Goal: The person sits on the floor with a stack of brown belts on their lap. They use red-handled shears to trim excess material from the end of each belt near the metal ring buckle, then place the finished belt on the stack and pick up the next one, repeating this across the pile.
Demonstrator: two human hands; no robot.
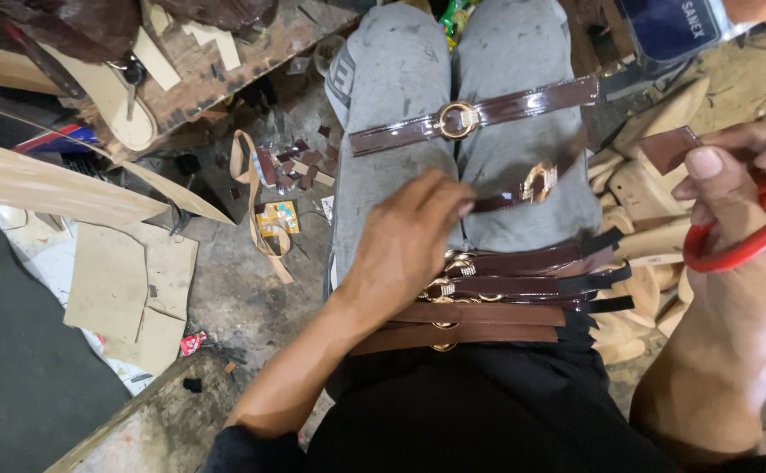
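1. Left hand (409, 236), mid-frame: palm down over the person's lap, fingers curled narrow, fingertips on the end of a glossy brown strap (523, 188) with a gold buckle. Whether it actually pinches the strap, can't tell.
2. Right hand (737, 188), right edge of frame: gripping red-handled scissors (751, 236), fingers through the loops. Thumb and fingertips also pinch a small brown leather piece (667, 149).
3. Another brown strap with gold ring buckle (470, 118) lies across both grey-trousered knees, upper centre, apart from both hands.
4. Stack of finished straps (505, 302), brown and dark, gold buckles at their left ends, lies across the lap just below the left hand, touching the wrist area.
5. Right of the lap: pile of pale wooden shoe lasts (654, 188).
6. Upper left: wooden counter (216, 74) with a tan insole (120, 109) and cut strips on it.
7. Floor (243, 298), left: cardboard pattern pieces (133, 289), leather scraps (291, 166), a tan strap loop (256, 206).
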